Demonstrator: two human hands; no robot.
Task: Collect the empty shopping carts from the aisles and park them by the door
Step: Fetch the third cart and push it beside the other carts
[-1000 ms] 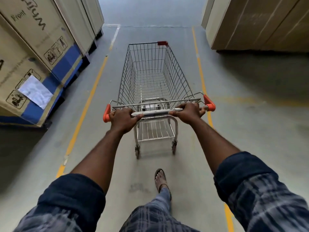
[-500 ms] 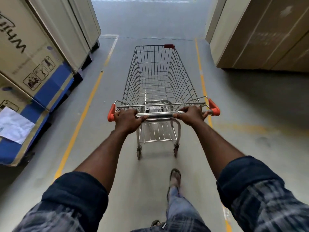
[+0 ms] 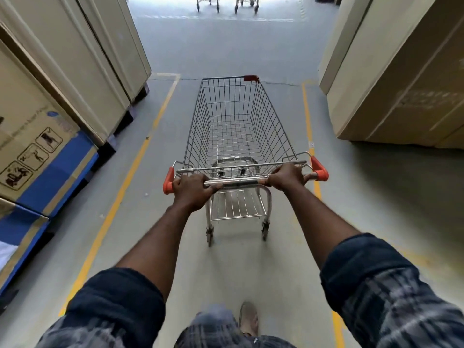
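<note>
- Gripping the handle bar (image 3: 238, 182), head view: left grip (image 3: 192, 188) and right grip (image 3: 286, 175) are both curled fully round it.
- The empty shopping cart (image 3: 233, 126) stands on the aisle floor (image 3: 226, 46) between cartons (image 3: 75, 59), nose toward the parked carts (image 3: 208, 2) well ahead.
- Risk: if I push unevenly, the nose could swing into a carton; excess speed could ram the parked carts.

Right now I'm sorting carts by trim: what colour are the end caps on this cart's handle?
Orange-red end caps on the cart handle, clearest in the head view.

Cart (image 3: 238, 126) between stacked boxes (image 3: 62, 79)
</note>
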